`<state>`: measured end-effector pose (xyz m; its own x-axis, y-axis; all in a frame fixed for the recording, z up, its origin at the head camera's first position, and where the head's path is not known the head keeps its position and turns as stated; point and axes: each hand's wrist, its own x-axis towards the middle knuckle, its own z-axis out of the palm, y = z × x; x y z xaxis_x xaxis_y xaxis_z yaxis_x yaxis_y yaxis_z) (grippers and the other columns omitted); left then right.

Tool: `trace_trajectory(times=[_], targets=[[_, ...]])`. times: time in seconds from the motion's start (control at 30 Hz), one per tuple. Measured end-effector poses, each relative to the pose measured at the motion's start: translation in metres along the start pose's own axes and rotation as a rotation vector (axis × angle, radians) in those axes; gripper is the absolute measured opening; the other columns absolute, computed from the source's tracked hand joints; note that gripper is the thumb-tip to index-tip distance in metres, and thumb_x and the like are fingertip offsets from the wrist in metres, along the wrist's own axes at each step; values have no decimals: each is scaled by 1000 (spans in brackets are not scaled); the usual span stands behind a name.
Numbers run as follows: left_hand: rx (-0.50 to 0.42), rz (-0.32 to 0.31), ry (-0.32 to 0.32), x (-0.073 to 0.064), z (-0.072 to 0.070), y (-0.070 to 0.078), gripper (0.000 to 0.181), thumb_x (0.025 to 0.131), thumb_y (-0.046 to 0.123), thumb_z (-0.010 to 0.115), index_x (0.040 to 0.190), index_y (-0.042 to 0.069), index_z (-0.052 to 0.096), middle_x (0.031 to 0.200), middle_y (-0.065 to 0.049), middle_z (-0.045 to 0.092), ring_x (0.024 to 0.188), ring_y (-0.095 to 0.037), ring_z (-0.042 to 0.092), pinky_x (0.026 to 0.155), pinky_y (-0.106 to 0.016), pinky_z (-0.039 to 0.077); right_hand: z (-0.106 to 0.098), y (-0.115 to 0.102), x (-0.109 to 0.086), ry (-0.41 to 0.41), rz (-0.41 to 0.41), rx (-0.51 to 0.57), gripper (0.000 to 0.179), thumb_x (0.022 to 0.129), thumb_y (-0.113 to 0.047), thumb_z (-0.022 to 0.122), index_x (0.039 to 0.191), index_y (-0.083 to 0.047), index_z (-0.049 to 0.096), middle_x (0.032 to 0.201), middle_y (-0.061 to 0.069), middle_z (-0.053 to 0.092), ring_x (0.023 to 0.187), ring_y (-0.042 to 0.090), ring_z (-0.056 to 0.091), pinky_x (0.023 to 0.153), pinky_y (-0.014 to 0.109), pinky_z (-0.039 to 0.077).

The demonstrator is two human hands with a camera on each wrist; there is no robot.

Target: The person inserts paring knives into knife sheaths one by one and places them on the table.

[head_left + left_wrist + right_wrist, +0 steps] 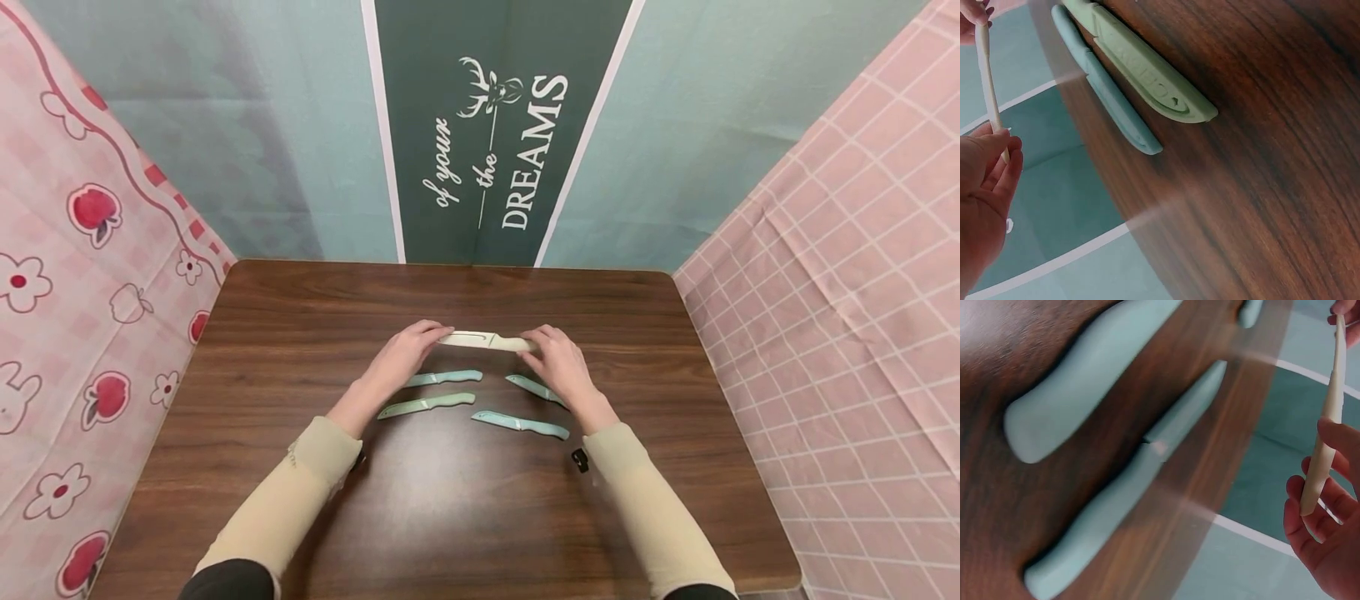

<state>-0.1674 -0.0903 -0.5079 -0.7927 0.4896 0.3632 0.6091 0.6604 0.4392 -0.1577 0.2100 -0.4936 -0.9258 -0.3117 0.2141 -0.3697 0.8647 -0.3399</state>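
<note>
A cream sheathed knife (474, 339) is held level between both hands, above the far half of the table. My left hand (405, 357) pinches its sheath end between thumb and fingers, seen also in the left wrist view. On the handle end, my right hand (561, 363) grips with the thumb on one side and fingers on the other. Below the left hand lie a blue knife (447, 378) and a green knife (1147, 72), both in sheaths. Near the right hand lie two more bluish knives, the smaller knife (1129, 487) partly hidden by that hand in the head view, and a larger knife (520, 423).
The brown wooden table (435, 533) has a patterned pink cloth (97, 317) at its left and a pink checked cloth (847, 275) at its right. Behind it hangs a green curtain (300, 133) with white lettering.
</note>
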Motion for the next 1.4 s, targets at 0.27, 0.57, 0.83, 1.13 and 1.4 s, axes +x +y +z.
trace_trajectory(times=[0.27, 0.57, 0.83, 1.13, 1.4], targets=[[54, -48, -57, 11, 14, -10, 35, 92, 2, 69, 125, 12, 69, 118, -7, 71, 110, -23, 68, 95, -38, 56, 17, 13, 3, -23, 58, -11, 29, 91, -28, 74, 115, -12, 73, 109, 10, 70, 96, 31, 69, 77, 50, 57], [53, -53, -129, 22, 24, -18, 28, 93, -1, 65, 119, 7, 70, 116, -10, 72, 110, -26, 68, 97, -39, 54, 30, 21, 11, -121, 88, 1, 29, 94, -22, 71, 119, -9, 71, 115, 14, 67, 104, 33, 67, 86, 51, 56], [37, -123, -199, 22, 32, -25, 27, 94, -1, 65, 118, 8, 71, 112, -10, 71, 106, -25, 68, 92, -39, 56, 41, 31, 13, -216, 102, 72, 31, 96, -19, 68, 124, -8, 69, 120, 13, 66, 110, 32, 65, 91, 50, 54], [26, -158, -252, 22, 36, -22, 28, 93, -3, 64, 118, 8, 71, 113, -12, 71, 106, -27, 68, 91, -41, 56, 47, 30, 13, -192, 110, -2, 28, 94, -19, 70, 121, -10, 71, 117, 13, 68, 111, 34, 63, 89, 51, 55], [75, -148, -280, 22, 41, -23, 29, 94, -3, 63, 119, 10, 71, 112, -12, 70, 105, -26, 67, 92, -39, 56, 48, 32, 13, -211, 100, -18, 28, 94, -20, 70, 120, -9, 72, 116, 13, 67, 110, 33, 62, 88, 50, 55]])
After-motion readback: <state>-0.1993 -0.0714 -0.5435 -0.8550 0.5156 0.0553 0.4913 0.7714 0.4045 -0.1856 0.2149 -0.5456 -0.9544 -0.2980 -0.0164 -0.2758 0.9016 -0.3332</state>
